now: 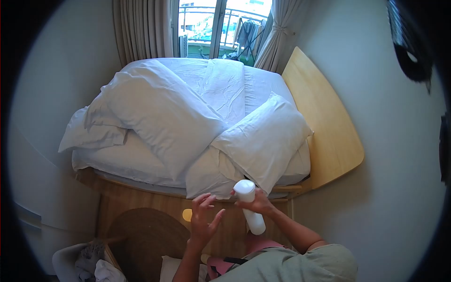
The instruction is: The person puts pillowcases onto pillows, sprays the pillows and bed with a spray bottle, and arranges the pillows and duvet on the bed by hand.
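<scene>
A white cylindrical bottle-like container (254, 220) is held in my right hand (257, 203), whose fingers wrap round its middle; it tilts with its rounded top toward the bed. My left hand (203, 223) is raised to the left of it, fingers apart and empty, not touching the container. Just beyond both hands is the near edge of the bed, with a white pillow (265, 136) on its right side and a bunched white duvet (159, 113) over the left and middle.
A wooden headboard (324, 122) stands at the bed's right end. A round brown rug (145, 239) lies on the wooden floor (110, 207). At the lower left a chair (66, 263) holds cloths. Curtains (143, 30) flank a glass balcony door at the back.
</scene>
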{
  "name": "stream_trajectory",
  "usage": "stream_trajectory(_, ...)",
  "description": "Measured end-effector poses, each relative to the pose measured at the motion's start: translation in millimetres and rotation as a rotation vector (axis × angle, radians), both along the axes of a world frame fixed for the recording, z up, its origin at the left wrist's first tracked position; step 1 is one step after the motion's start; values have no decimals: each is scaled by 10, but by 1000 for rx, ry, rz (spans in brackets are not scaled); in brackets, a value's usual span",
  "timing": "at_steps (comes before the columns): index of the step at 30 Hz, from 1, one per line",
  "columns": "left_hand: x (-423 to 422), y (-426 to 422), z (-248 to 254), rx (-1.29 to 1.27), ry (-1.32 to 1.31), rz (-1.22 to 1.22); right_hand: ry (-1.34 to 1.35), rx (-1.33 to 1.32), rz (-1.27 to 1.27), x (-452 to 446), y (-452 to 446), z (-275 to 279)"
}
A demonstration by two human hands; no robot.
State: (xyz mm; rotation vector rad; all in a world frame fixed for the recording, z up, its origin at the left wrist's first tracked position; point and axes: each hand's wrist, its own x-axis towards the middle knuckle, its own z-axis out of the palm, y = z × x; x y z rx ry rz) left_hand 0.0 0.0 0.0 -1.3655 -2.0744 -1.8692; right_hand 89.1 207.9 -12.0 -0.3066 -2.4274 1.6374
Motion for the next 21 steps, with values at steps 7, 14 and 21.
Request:
stream_trajectory(7,366,2009,-1174,-155,-696,283,-54,130,-805,787,2561,-671)
stream_trajectory(14,527,3156,-1628,-278,-1434,10,322,-394,-699,793,3452,-176)
stream_trajectory(21,586,3566,-1835,52,-1636,130,18,-184,-621,723,3786,-469)
